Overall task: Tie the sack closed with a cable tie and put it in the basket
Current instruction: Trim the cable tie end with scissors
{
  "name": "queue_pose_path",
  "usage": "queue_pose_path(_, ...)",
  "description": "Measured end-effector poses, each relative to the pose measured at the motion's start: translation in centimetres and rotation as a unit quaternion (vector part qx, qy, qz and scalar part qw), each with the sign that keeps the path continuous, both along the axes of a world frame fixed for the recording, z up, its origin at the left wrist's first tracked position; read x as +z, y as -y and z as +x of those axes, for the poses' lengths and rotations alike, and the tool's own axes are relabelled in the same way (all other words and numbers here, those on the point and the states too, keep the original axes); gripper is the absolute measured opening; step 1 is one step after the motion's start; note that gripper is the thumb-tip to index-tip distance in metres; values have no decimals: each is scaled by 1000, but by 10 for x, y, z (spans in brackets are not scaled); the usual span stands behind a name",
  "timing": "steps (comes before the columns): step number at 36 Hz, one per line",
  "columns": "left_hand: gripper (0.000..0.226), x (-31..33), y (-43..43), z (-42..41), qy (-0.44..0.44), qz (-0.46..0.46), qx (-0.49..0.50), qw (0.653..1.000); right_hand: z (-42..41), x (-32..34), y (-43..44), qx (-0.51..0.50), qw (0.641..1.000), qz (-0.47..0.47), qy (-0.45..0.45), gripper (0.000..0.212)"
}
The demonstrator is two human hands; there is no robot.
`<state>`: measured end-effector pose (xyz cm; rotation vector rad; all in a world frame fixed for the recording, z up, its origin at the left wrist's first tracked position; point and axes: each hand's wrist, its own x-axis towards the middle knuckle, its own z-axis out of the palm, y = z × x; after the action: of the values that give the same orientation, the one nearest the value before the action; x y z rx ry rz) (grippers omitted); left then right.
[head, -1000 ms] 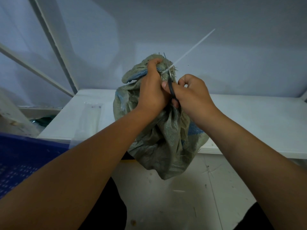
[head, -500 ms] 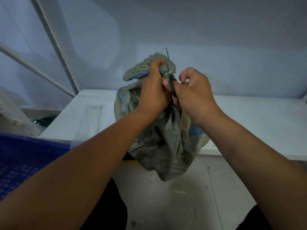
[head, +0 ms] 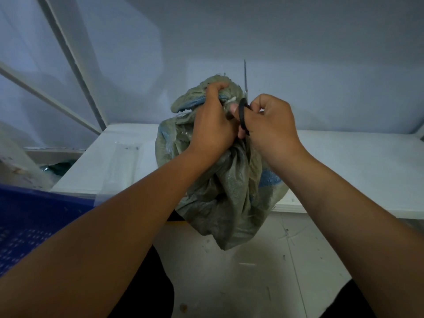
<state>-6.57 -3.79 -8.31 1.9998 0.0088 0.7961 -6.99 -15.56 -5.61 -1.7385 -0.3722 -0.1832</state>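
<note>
The person stands at a white counter that runs along a plain grey-blue wall; the light is dim. White frame bars slant up the left side of the room. The sack, grey-green weave with blue patches, sits at the counter's front edge, its bottom corner hanging below the edge over the floor, which is pale and speckled with marks. The left hand grips the bunched neck of the sack, its fingers curled tight round the cloth. A short white bit of the tie shows at the neck, just beside that hand. The right hand is touching the left, its fingers curled through the black handles of the scissors, whose thin blade points straight up past the sack's top. A clear plastic sheet lies flat on the left part of the counter. Left of the counter, low down, stands the blue basket, its wall pierced with small slots, well apart from the sack. Something dark green lies beyond it, too dim to make out.
</note>
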Motion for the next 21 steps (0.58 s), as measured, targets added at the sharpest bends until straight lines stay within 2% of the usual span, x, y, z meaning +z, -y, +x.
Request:
queue_pose_path(4,58,0,1,-1,9,-23,-7,1000,8,-6,5,-39,999,-31,0,31)
queue_pose_path(12,55,-6,0,2,-19,-91,-53,994,26,-14,19,-69,992,-66,-76,25)
queue_pose_path(18,74,-7,6,0,-70,-137,-147,977,27,-15,25,-100,982,-157,-27,13)
queue_pose_path(21,71,-6,4,0,-86,-140,-174,971,28,-13,27,-89,981,-171,-9,9)
